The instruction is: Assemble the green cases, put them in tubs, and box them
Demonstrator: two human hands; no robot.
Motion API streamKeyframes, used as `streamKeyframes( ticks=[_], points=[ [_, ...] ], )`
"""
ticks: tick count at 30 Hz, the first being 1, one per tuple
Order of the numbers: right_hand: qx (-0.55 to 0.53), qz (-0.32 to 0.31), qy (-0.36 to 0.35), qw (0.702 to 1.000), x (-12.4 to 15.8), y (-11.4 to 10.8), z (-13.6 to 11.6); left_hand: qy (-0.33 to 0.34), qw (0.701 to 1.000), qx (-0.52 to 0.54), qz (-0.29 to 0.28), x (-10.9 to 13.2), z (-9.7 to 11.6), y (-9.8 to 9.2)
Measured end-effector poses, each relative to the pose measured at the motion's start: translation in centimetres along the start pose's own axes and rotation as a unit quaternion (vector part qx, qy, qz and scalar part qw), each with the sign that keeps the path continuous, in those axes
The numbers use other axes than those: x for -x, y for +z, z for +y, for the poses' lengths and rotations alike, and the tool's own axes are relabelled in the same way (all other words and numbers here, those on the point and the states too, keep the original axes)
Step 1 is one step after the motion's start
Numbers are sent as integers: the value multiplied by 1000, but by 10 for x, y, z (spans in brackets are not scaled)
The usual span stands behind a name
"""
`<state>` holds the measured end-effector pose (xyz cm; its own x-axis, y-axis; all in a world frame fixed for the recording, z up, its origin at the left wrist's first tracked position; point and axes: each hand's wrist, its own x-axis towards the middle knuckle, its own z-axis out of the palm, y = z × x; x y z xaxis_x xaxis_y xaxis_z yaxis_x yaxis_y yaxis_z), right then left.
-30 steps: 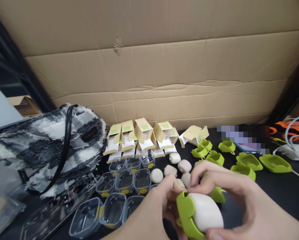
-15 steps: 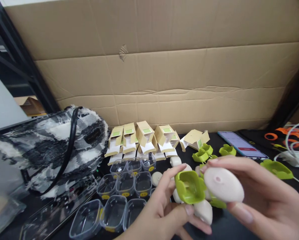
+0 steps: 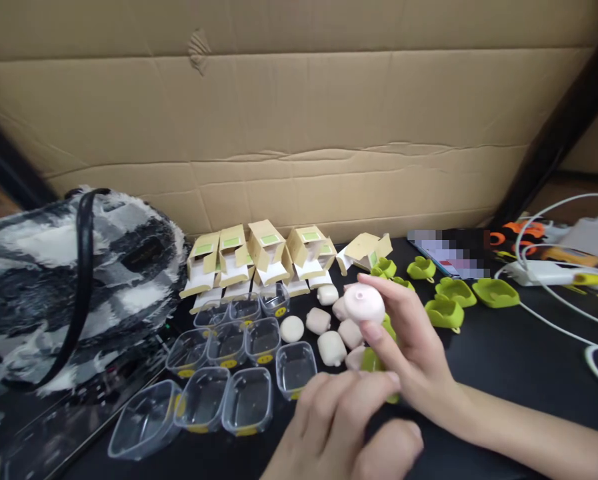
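Right of the clear tub (image 3: 297, 369), I have the pale ball (image 3: 365, 305) clamped between the thumb and fingers of my right hand (image 3: 419, 347), its small nub towards the camera. On the near side of the tub my left hand (image 3: 343, 427) is bent, back upward; thumb and forefinger stand apart, but its underside is hidden from my feed, so I cannot tell whether it grips anything. Beyond it, right of the tub, shows a green cup (image 3: 373, 360), held or lying, I can't say.

The pinch worries me most: the ball is round and looks smooth, so a slack thumb could drop it among the loose lumps (image 3: 332, 348) just right of the tub, easily confused with it. Left knuckles sweeping carelessly could also shove the tub, being so near its corner.
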<state>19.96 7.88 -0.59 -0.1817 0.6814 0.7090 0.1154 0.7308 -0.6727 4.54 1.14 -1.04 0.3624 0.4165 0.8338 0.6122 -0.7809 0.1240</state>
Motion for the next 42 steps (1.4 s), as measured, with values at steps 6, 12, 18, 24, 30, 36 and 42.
streamKeyframes(
  ticks=[6,12,18,24,30,36,42],
  points=[
    [-72,62,93,991,-10,-1,-11,20,977,-178,-117,-8,-1,6],
    [-121,68,163,977,-5,2,-14,91,979,-163,-83,-11,-10,20],
    [-219,74,233,945,-13,-5,-21,67,980,-15,-189,-25,-14,5],
    [-147,70,113,980,-33,-31,-28,-466,698,542,-45,-36,-22,-17],
    [61,-124,-23,990,-14,-34,-32,-550,439,710,-16,-30,-24,-9],
    [98,-144,-91,981,-6,-28,-28,-550,437,711,-43,-21,-21,-6],
    [60,-60,-67,994,4,-28,-27,-498,460,734,-34,-21,-18,-3]
  ],
)
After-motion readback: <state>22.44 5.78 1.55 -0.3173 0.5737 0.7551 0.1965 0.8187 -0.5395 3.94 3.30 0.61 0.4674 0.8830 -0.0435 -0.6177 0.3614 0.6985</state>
